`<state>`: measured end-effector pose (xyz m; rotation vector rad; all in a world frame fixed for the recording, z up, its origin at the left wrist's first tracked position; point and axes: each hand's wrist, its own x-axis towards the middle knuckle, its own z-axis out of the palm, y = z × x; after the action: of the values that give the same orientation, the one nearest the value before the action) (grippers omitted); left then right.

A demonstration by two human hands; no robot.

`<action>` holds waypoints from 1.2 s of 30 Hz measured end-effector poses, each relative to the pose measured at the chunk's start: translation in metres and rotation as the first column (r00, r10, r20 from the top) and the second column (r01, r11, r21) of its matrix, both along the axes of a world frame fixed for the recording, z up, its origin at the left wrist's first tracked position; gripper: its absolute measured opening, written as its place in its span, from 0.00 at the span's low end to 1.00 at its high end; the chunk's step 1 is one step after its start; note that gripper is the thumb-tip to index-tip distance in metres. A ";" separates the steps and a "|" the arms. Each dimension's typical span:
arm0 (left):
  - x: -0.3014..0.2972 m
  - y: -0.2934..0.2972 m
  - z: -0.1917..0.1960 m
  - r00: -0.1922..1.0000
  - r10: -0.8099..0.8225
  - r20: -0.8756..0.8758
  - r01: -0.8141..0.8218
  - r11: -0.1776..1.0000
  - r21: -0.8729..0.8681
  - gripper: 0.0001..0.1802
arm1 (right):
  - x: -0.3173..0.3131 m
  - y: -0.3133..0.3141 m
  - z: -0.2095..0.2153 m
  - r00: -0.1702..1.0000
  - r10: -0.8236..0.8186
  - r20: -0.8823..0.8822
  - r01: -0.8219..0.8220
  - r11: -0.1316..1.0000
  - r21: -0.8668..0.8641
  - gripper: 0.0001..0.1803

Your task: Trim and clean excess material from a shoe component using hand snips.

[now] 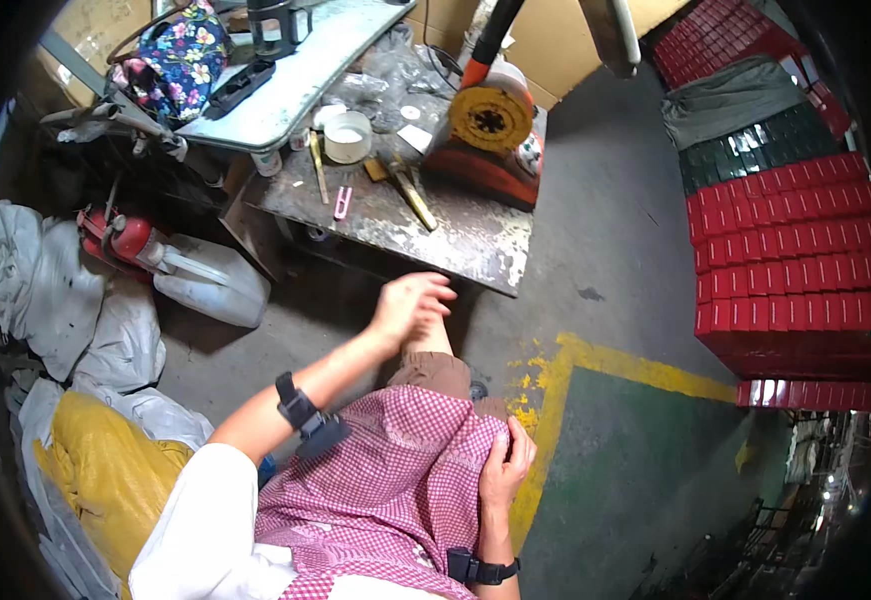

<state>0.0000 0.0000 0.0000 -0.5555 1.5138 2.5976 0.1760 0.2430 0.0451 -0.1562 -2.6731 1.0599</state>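
Observation:
My left hand [413, 308] hovers over my bare knee, just short of the workbench [475, 255]. Its fingers look loosely bent and apart, a little smeared by motion, with nothing visible in them. My right hand [507, 468] rests on my thigh against the red-and-white checked apron [365, 470], fingers and thumb apart and holding nothing. On the bench nearest my left hand lie a pink-handled small tool [342, 203], a brush [380, 170] and a yellowish rod-like tool [413, 198]. A round white tub [347, 137] stands behind them.
An orange machine with a round yellow disc [490, 118] stands on the bench's right. At left are a white jerrycan [213, 280], a red fire extinguisher [130, 238] and a yellow sack [115, 475]. Stacked red boxes [785, 250] line the right, beyond yellow floor markings [645, 368].

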 end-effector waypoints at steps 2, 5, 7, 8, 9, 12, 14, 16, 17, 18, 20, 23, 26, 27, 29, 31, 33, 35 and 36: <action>-0.008 -0.016 -0.020 0.986 0.162 0.033 -0.155 0.977 -0.147 0.14 | 0.001 0.005 0.003 1.000 -0.011 0.011 0.011 1.000 0.018 0.14; -0.041 -0.090 -0.043 0.943 0.314 -0.112 -0.320 0.760 -0.565 0.14 | -0.008 -0.016 0.002 0.999 -0.031 -0.011 0.030 0.999 -0.036 0.14; -0.061 -0.127 -0.042 0.932 0.254 -0.260 -0.354 0.473 -0.807 0.14 | -0.013 -0.015 0.004 1.000 -0.020 -0.014 0.019 0.999 -0.045 0.14; -0.069 -0.139 -0.040 0.926 0.247 -0.286 -0.363 0.369 -0.856 0.14 | -0.015 -0.017 0.006 1.000 -0.009 -0.009 0.009 0.999 -0.048 0.14; -0.080 -0.134 -0.029 0.926 0.221 -0.306 -0.361 0.283 -0.888 0.15 | -0.015 -0.013 0.006 1.000 -0.022 -0.003 0.021 0.999 -0.035 0.14; -0.102 -0.141 -0.013 0.964 0.097 -0.247 -0.256 0.100 -0.961 0.17 | -0.017 -0.011 0.004 1.000 -0.023 0.005 0.023 0.999 -0.046 0.14; -0.112 -0.149 -0.008 0.993 0.057 -0.101 -0.102 0.008 -0.995 0.17 | -0.019 -0.015 0.006 1.000 -0.006 0.013 0.007 0.999 -0.036 0.14; -0.117 -0.143 -0.005 0.994 0.042 0.103 0.107 -0.095 -0.990 0.18 | -0.018 -0.016 0.008 1.000 -0.015 0.019 0.016 0.999 -0.034 0.14; -0.119 -0.141 -0.003 0.994 0.030 0.102 0.105 -0.096 -0.990 0.18 | -0.017 -0.018 0.008 1.000 -0.014 0.026 0.014 0.999 -0.033 0.14; -0.120 -0.140 -0.002 0.986 0.080 0.144 0.151 -0.084 -0.985 0.17 | -0.017 -0.019 0.009 1.000 -0.014 0.027 0.015 0.999 -0.043 0.14; -0.120 -0.137 0.000 0.966 0.129 0.224 0.231 -0.039 -0.972 0.16 | -0.013 -0.019 0.008 0.999 -0.023 0.024 0.024 0.999 -0.042 0.14; -0.114 -0.131 -0.002 0.974 0.149 0.169 0.152 0.121 -0.981 0.18 | -0.012 -0.018 0.007 1.000 -0.019 0.009 0.019 0.999 -0.046 0.14; -0.096 -0.094 0.006 0.996 -0.084 0.013 0.058 0.561 -0.826 0.12 | -0.015 -0.009 0.005 0.997 -0.069 0.020 0.070 0.994 -0.087 0.13; -0.078 -0.082 0.013 0.987 -0.145 -0.069 0.063 0.745 -0.664 0.09 | -0.015 -0.006 0.005 0.996 -0.075 0.038 0.080 0.987 -0.142 0.13; -0.034 -0.035 0.060 0.980 -0.188 -0.059 0.151 0.909 -0.387 0.05 | -0.018 0.001 -0.001 0.985 -0.153 0.078 0.171 0.927 -0.334 0.12; 0.004 -0.012 0.082 0.928 -0.368 -0.053 0.357 0.922 -0.148 0.10 | -0.024 0.003 -0.008 0.976 -0.190 0.102 0.215 0.818 -0.534 0.13; 0.041 0.014 0.072 0.927 -0.365 -0.080 0.359 0.929 -0.085 0.12 | -0.024 -0.003 -0.003 0.968 -0.219 0.121 0.238 0.660 -0.713 0.14; 0.074 0.039 0.078 0.928 -0.365 -0.071 0.361 0.931 -0.057 0.08 | -0.017 -0.004 -0.005 0.965 -0.247 0.091 0.234 0.644 -0.728 0.15; 0.083 0.045 0.088 0.889 -0.456 -0.043 0.448 0.884 -0.131 0.08 | -0.014 -0.002 -0.003 0.966 -0.251 0.058 0.220 0.684 -0.696 0.14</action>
<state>0.0834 0.0448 0.0877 -0.0898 1.5946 2.1998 0.1618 0.2414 0.0426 -0.5952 -1.9858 1.8949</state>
